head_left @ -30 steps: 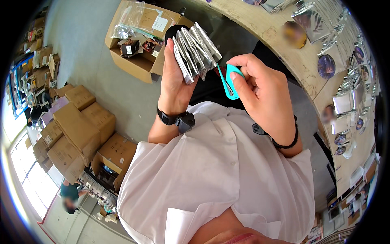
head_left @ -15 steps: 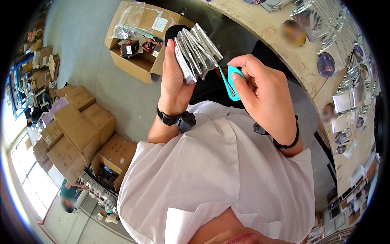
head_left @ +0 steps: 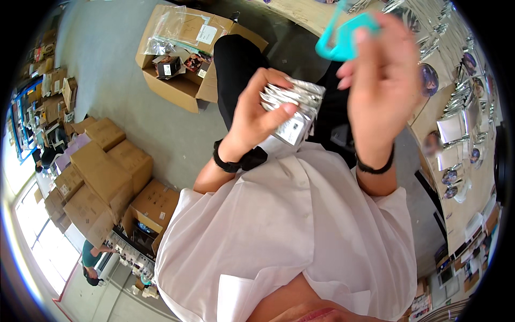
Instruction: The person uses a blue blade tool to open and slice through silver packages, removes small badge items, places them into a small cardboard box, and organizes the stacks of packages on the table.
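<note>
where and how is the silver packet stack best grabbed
Probably by the right end of the silver packet stack, coming from the person's right: the left hand wraps its left side, thumb across it, while that end juts out uncovered. Pinching across the layers should keep them together.

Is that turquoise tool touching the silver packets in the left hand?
No, the right hand holds the turquoise tool up and clearly apart from the silver packets in the left hand.
</note>
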### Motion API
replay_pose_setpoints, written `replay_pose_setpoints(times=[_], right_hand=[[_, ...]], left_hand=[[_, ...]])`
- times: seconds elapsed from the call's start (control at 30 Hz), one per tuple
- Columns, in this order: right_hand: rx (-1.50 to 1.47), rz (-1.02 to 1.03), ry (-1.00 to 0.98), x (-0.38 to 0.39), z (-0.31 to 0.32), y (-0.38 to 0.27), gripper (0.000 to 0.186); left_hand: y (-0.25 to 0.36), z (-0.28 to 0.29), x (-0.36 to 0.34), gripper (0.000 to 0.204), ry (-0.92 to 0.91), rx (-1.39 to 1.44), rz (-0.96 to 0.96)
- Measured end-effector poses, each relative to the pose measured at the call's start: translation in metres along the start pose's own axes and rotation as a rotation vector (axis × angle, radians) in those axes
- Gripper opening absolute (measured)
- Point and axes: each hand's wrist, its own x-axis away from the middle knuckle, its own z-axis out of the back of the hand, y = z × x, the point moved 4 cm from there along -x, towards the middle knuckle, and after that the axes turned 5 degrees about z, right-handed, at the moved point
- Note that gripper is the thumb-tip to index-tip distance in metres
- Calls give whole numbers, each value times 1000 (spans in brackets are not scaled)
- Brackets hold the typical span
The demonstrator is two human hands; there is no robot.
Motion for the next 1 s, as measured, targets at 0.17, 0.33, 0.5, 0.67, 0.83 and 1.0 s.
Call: replay_pose_setpoints(times=[0.17, 0.33, 0.5, 0.67, 0.83, 1.0], right_hand=[[31, -83, -121, -30, 29, -11, 24], [138, -241, -729, 26, 10, 12, 14], [128, -170, -765, 35, -2, 8, 14], [144, -183, -766, 32, -3, 8, 14], [113, -161, -752, 37, 0, 8, 16], [105, -175, -766, 37, 1, 7, 17]], left_hand=[[-24, 14, 1, 42, 184, 335, 114], [-15, 33, -12, 54, 409, 876, 334], [-14, 32, -13, 64, 454, 800, 350], [-6, 22, -13, 68, 468, 764, 413], [-9, 25, -11, 71, 370, 733, 340], [-13, 27, -11, 72, 315, 737, 305]])
